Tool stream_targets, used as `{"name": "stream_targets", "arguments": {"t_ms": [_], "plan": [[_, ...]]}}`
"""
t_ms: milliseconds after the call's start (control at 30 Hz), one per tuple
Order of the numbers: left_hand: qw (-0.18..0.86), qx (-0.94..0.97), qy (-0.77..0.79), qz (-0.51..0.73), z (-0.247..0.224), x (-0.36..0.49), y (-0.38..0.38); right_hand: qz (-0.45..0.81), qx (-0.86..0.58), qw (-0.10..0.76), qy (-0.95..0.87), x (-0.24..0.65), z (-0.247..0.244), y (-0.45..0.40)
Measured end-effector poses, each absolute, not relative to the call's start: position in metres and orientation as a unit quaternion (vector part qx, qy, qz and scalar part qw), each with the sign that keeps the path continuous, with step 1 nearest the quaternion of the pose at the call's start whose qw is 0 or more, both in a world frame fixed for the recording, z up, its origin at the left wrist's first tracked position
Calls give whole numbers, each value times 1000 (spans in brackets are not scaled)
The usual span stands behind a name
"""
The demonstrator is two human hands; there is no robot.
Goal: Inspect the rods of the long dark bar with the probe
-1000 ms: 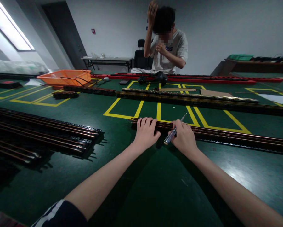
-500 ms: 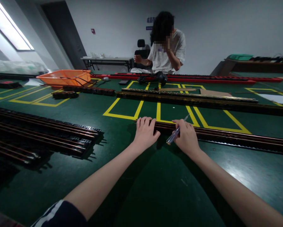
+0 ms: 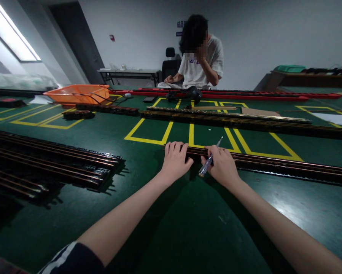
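A long dark rail with copper-coloured strips (image 3: 279, 168) lies across the green table, running from the middle to the right edge. My left hand (image 3: 175, 160) is closed over its left end, fingers on the far side and thumb on the near side. Just to the right, my right hand (image 3: 222, 165) holds a screwdriver with a clear handle (image 3: 206, 166). Its thin shaft points up and away, and the handle end sticks out toward me. Fingertips of that hand also touch the rail.
Several similar dark rails (image 3: 59, 161) lie at the left. Another long rail (image 3: 245, 121) crosses the table farther back. An orange basket (image 3: 79, 94) stands at the back left. Across the table sits a person in a light shirt (image 3: 201, 66). Yellow tape (image 3: 142, 140) marks the table.
My right hand has slid a little left along the rail with the screwdriver, nearer my left hand, which stays put. The person opposite has lowered one hand.
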State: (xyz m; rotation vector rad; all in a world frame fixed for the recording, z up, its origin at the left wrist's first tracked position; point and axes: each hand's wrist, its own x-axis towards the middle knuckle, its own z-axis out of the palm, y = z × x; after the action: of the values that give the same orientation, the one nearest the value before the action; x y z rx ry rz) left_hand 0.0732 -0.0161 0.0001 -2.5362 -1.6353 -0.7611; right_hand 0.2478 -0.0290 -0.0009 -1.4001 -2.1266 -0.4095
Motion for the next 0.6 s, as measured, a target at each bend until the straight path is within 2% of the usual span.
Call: {"name": "stream_targets", "arguments": {"t_ms": [600], "plan": [[22,-819,-520,-243,0,74,-16,-181,-553,252,-773,240,1,-32]]}}
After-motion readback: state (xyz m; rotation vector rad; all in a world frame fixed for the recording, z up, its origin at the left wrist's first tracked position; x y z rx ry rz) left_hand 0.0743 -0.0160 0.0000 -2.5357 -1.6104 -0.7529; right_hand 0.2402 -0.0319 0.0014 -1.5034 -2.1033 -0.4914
